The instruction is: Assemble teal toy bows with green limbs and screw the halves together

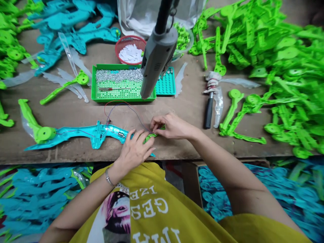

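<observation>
A blue plastic toy bow half [84, 131] lies along the table's front edge with its hollow inside up. My left hand [136, 148] is over its right end, fingers slightly spread and gripping across it, hiding much of that end. My right hand [173, 125] is closed in a pinch just right of it, where the thin blue and red wires [135, 113] run into the fingertips. A green plastic limb [151, 136] shows between my hands, mostly covered. Another green limb with a round hub [47, 134] sits at the bow's left end. Metal battery contacts [121, 134] show inside the bow.
Behind the bow stand a green tray [124, 99] of screws with a screwdriver and a red basket [117, 50] of white pieces. A grey power screwdriver [158, 54] hangs above. A black-handled hammer [209, 113] lies right, before a green limb pile [286, 57].
</observation>
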